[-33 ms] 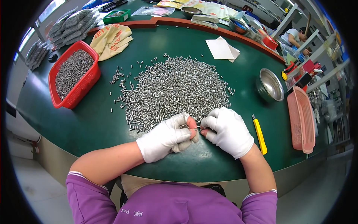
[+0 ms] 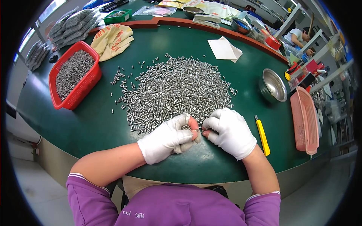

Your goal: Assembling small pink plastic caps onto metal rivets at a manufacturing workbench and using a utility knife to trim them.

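Note:
A broad heap of small, shiny cylindrical metal parts (image 2: 181, 88) covers the middle of the green table. At its near edge, my left hand (image 2: 169, 137) wears a white glove with bare thumb and index tips. Those tips are pinched together, and a sliver of a small metal part shows at them. Just to the right, my right hand (image 2: 230, 132), gloved the same way, has its fingers curled and thumb and index closed at the rim of the heap. What it grips, if anything, is hidden. The two hands nearly touch at the fingertips.
A red plastic basket (image 2: 97, 71) of darker metal parts stands left, near a cream cloth bag (image 2: 112, 41). To the right lie a yellow utility knife (image 2: 263, 136), a steel bowl (image 2: 274, 84) and a pink basket (image 2: 304, 120). White paper (image 2: 222, 49) lies beyond the heap. A person works at far right.

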Motion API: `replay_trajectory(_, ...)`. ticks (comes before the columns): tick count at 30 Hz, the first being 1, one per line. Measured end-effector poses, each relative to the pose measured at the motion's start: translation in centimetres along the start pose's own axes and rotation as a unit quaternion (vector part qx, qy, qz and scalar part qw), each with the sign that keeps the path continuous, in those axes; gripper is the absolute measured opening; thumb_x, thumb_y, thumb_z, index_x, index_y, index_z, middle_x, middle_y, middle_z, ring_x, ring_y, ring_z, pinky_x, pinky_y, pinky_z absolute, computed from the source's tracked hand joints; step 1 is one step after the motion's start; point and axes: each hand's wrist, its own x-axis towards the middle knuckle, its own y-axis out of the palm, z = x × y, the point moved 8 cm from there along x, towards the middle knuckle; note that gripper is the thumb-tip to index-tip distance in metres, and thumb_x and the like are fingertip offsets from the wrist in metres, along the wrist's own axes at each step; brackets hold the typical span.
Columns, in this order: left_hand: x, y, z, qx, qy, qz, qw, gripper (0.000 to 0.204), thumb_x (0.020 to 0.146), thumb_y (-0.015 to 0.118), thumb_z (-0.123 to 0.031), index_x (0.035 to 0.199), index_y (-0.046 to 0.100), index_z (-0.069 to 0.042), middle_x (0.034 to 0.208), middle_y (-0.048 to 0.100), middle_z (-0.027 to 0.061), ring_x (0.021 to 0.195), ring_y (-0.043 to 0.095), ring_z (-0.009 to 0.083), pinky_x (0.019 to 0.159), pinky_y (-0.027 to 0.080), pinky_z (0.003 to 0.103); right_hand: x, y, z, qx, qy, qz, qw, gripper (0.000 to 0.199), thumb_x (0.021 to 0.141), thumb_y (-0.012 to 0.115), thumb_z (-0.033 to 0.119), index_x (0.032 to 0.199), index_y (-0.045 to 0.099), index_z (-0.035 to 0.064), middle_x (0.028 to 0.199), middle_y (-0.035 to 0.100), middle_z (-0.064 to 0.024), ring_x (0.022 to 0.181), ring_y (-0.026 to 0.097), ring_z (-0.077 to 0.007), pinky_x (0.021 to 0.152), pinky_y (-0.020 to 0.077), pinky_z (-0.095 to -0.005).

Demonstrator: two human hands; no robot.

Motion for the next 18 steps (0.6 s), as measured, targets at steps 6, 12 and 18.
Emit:
replay_trajectory(6,-0.1,0.1,-0.9,-0.049,0.056,0.008,0.997,0.023,0.090,0.064,-0.023,0.105,0.049,-0.012,0.092,0.053,0.0032,0.060,0.037,0.0050,0.053,0.029,0.019,0.0,0.2,-0.2,0.013,0.020,0.007,1.000,0.012,0.073,0.070,0.020,0.080,0.064,0.0119,0.079,0.058,-0.0057,0.079,0.059,-0.0260,0.069,0.0492,-0.0389)
replay_trajectory(12,0.2,-0.3,-0.6,-0.047,0.027,-0.026,0.998,0.013,0.091,0.060,-0.017,0.101,0.052,-0.012,0.089,0.057,0.0008,0.059,0.038,0.0036,0.051,0.030,0.017,-0.1,0.3,-0.3,0.010,0.043,-0.001,0.999,0.011,0.074,0.069,0.018,0.080,0.064,0.0113,0.080,0.059,-0.0063,0.080,0.059,-0.0266,0.070,0.0493,-0.0393)
replay_trajectory(18,0.1,-0.3,0.0,-0.044,-0.005,-0.027,0.999,0.023,0.091,0.064,-0.021,0.106,0.052,-0.009,0.088,0.055,0.0026,0.058,0.037,0.0043,0.051,0.029,0.018,-0.4,-1.0,-0.2,0.211,0.055,-0.082,0.973,0.012,0.075,0.071,0.012,0.084,0.064,0.0078,0.082,0.057,-0.0083,0.075,0.058,-0.0250,0.067,0.0490,-0.0352)
